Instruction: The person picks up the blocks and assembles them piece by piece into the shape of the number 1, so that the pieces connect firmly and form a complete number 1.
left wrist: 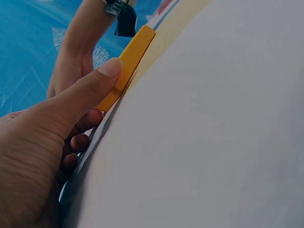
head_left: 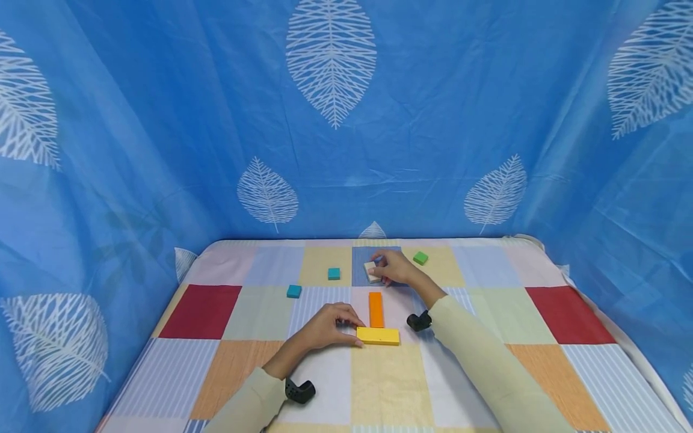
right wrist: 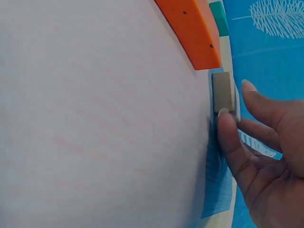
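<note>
By the left hand [head_left: 325,328] lies a yellow block [head_left: 378,335], with an orange block [head_left: 376,309] just beyond it, and the right hand [head_left: 395,267] touches a beige block [head_left: 371,272]. A green block [head_left: 420,258] sits just right of that hand, and two teal blocks [head_left: 334,273] lie left of it. The table [head_left: 547,361] wears a patchwork cloth (red, orange, yellow, pale blue and striped squares), the backdrop [head_left: 433,108] is blue with white leaves, and both sleeves [head_left: 487,361] are cream.

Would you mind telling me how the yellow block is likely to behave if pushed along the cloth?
The yellow block looks flat, stiff and straight-edged, so it should slide, not roll or tip. The left hand rests against its end; the patchwork cloth may drag slightly.
</note>
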A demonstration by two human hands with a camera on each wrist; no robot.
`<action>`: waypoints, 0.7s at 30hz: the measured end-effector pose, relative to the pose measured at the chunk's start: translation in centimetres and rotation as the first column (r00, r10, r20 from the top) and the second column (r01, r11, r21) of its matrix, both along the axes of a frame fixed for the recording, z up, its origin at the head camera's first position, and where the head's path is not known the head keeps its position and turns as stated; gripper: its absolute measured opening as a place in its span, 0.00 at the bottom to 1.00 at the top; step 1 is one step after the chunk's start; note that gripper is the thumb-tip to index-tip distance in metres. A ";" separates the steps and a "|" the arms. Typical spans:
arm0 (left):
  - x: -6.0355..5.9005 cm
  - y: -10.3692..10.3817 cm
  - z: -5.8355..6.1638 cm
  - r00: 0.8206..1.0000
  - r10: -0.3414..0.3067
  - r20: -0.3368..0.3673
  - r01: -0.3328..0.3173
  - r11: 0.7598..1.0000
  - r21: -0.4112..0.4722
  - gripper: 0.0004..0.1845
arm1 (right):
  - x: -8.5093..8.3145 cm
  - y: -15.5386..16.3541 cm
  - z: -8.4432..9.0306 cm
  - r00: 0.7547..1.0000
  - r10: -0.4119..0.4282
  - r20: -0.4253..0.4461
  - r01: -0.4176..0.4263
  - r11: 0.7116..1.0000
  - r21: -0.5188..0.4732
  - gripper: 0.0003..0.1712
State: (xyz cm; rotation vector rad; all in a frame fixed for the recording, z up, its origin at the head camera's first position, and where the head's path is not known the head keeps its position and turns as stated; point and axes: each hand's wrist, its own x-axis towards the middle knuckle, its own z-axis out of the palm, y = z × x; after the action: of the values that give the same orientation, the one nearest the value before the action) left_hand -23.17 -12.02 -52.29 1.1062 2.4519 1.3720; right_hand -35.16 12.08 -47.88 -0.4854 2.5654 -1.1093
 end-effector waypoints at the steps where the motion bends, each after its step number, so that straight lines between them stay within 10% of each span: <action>1: 0.0 0.0 0.0 1.000 0.001 0.002 -0.001 1.000 -0.002 0.16 | 0.0 0.0 0.0 1.000 -0.007 -0.001 0.007 1.000 -0.008 0.24; 21: 0.0 0.0 0.1 1.000 -0.003 -0.001 0.003 1.000 0.008 0.16 | 0.7 0.9 -0.9 0.994 -0.095 0.060 0.103 0.985 -0.138 0.18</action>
State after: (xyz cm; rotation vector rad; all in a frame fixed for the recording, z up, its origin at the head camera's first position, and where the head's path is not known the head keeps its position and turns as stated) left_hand -23.18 -12.07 -52.22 1.1119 2.4468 1.3817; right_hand -34.45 12.96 -48.79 -0.3594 2.5004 -1.3266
